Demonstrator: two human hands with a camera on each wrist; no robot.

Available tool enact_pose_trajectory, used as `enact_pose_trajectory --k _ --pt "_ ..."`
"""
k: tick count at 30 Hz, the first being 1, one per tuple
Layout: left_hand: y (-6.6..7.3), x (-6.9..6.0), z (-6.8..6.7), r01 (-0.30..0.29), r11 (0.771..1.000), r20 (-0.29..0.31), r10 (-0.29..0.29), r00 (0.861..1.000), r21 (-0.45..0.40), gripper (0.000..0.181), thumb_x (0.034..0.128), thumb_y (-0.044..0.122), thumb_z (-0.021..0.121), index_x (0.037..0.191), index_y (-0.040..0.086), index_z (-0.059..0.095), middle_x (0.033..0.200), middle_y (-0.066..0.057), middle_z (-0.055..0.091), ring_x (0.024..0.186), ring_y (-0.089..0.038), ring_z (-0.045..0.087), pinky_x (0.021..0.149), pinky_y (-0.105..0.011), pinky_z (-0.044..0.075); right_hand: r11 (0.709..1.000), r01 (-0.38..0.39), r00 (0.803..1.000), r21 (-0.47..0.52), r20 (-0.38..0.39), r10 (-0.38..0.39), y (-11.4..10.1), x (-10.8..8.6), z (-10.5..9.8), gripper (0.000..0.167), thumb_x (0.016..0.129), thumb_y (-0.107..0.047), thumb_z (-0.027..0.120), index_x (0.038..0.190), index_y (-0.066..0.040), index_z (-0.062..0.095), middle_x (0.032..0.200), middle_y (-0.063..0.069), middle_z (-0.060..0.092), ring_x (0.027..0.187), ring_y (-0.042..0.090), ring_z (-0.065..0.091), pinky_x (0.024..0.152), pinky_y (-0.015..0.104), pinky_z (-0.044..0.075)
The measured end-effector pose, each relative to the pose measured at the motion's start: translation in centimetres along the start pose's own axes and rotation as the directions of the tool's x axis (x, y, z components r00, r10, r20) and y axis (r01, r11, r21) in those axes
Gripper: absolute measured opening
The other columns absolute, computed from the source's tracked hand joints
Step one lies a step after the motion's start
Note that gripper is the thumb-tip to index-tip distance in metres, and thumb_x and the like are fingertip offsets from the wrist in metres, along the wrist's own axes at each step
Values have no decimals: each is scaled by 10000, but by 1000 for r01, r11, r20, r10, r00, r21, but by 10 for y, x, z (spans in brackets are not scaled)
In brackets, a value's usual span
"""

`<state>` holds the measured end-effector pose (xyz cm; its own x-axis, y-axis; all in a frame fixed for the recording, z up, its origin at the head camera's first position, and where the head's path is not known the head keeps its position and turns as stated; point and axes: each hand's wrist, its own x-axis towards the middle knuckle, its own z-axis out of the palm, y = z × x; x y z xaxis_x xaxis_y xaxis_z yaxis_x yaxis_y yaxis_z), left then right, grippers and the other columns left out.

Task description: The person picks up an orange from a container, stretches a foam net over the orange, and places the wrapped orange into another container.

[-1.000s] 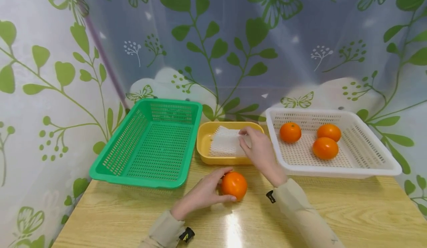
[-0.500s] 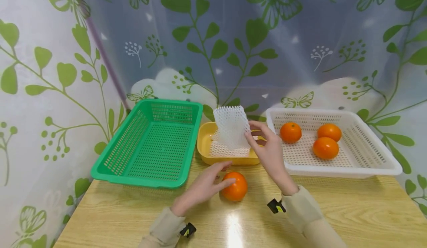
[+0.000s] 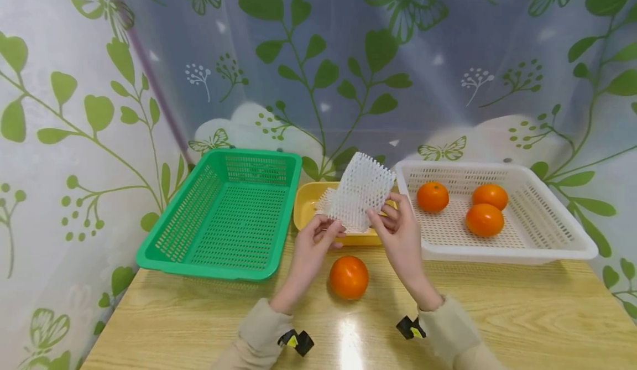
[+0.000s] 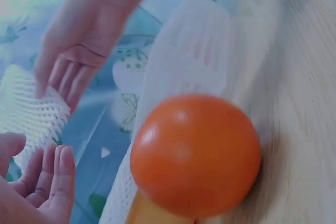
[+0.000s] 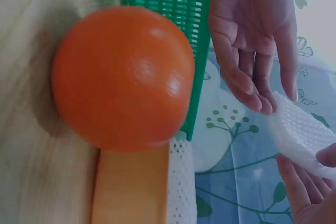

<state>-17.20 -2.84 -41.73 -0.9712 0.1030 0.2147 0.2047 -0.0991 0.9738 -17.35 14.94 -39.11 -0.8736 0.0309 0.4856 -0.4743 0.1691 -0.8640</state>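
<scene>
A white foam net sleeve (image 3: pixel 362 190) is held up over the yellow tub (image 3: pixel 304 215). My right hand (image 3: pixel 404 237) pinches its right edge between thumb and fingers. At its lower left corner is my left hand (image 3: pixel 312 254), thumb and fingertips around the edge; the right wrist view has this left hand (image 5: pixel 254 35) with the corner between thumb and fingers. On the table, below and between both hands, sits an orange (image 3: pixel 349 277), touched by neither. It looms large as an orange (image 4: pixel 195 156) in the left wrist view. More white foam netting (image 3: pixel 324 199) lies in the tub, mostly hidden.
On the left stands a green basket (image 3: pixel 219 270) with nothing seen inside. A white basket (image 3: pixel 502 255) on the right holds three oranges (image 3: pixel 485 220). The wooden table (image 3: pixel 164 320) runs along the front, and a patterned curtain (image 3: pixel 348 99) hangs behind.
My right hand has lifted the foam net sleeve out of the tub and tilted it. My left hand has left the orange and moved up to the sleeve's lower corner.
</scene>
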Motion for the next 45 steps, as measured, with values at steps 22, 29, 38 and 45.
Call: enact_pose_trajectory --k 22,29,38,45 --pt "2 6 11 257 867 -4 -286 958 -427 361 1043 196 565 1331 -19 544 1166 -30 632 1007 -103 621 846 -221 512 982 -153 972 111 197 129 10 -22 -1 306 1038 3 440 1297 97 572 1147 -27 678 1012 95 647 877 348 577" --pt "4 4 18 383 835 197 -330 923 -396 460 1070 321 503 1363 -34 512 1121 -24 627 949 -99 619 792 -223 546 903 -429 867 28 295 402 6 -19 -1 431 1082 -112 422 1475 64 430 1415 249 531 1102 81 582 906 213 520" --pt "-2 1 17 346 862 204 -288 936 -369 383 1075 115 431 1373 -115 504 1023 31 660 854 -37 622 739 -165 524 786 -544 833 293 300 465 9 -18 -3 277 1060 -190 552 1252 9 550 1147 23 637 1033 101 620 905 231 538" --pt "-1 1 15 389 783 282 -281 917 -486 408 1102 182 433 1391 -104 460 1117 -6 648 986 -70 642 832 -184 551 606 -626 776 491 473 418 11 -20 -12 327 1114 -234 397 1098 -210 723 1065 -68 715 965 58 635 846 211 534"
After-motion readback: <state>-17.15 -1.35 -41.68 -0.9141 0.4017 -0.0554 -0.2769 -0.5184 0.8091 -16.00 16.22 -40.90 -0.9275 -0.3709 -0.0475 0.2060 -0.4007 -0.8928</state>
